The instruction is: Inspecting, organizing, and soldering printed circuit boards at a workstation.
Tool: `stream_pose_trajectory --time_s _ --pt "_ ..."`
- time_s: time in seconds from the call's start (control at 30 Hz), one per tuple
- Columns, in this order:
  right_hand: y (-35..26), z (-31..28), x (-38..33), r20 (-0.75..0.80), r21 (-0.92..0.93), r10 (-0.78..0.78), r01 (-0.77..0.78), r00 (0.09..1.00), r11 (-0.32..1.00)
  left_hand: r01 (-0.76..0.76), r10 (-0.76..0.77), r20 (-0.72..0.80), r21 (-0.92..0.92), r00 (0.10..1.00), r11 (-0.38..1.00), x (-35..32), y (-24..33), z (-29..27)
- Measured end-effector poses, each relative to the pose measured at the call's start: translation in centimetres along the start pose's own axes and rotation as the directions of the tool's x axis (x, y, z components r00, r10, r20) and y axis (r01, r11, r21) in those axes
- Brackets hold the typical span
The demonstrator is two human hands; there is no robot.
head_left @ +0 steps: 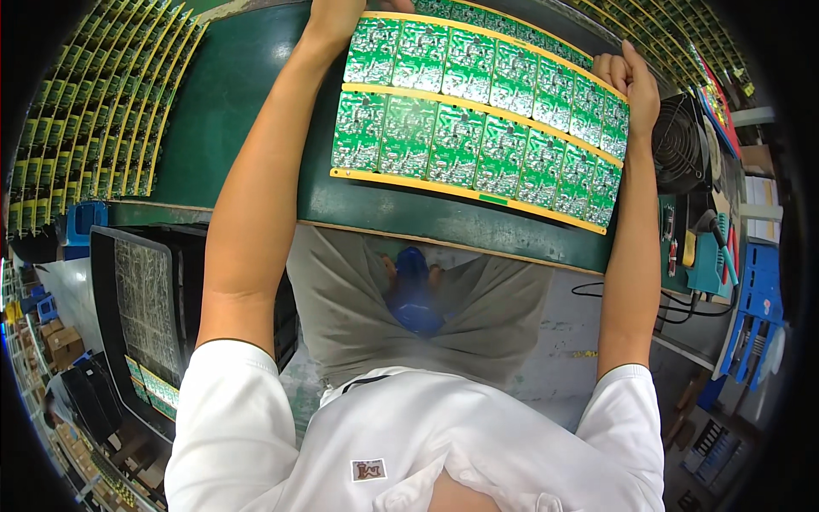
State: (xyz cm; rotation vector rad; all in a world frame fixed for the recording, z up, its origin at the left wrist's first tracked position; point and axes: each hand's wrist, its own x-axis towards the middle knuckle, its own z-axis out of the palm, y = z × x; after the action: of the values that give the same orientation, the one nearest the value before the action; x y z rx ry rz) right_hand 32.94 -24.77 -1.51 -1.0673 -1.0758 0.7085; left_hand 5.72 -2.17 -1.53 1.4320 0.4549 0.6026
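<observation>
Got my bare right hand point(633, 78) clamped on this flat green, yellow-striped circuit-board panel point(465, 141) at 1 o'clock, can't tell my bare left hand point(343, 12)'s grip, so probably mid-job, dunno if the green-and-yellow boards point(102, 94) at 10 are done or waiting.

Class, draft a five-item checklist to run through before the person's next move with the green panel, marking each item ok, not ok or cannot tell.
1. Right hand at the panel's right end: ok, fingers curled there.
2. Left hand grip secure: cannot tell; the picture's top edge cuts the hand off.
3. Soldered face toward the camera: ok, silvery joints show.
4. Space beyond the panel's far edge free: not ok, more boards show there.
5. Panel apart from the fan: ok, the right forearm lies between them in view.
</observation>
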Motion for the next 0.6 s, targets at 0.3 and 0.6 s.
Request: stream_pose_trajectory --time_s 0.3,0.6 --pt "0.2 -0.3 0.1 -0.005 0.003 -0.013 0.013 1.0 1.0 0.052 -0.005 -0.293 0.155 0.956 0.987 -0.2 0.1 0.9" --pt "0.2 -0.3 0.1 0.015 -0.012 -0.018 0.018 1.0 1.0 0.076 -0.06 -0.14 0.111 0.988 0.991 -0.2 0.4 -0.2"
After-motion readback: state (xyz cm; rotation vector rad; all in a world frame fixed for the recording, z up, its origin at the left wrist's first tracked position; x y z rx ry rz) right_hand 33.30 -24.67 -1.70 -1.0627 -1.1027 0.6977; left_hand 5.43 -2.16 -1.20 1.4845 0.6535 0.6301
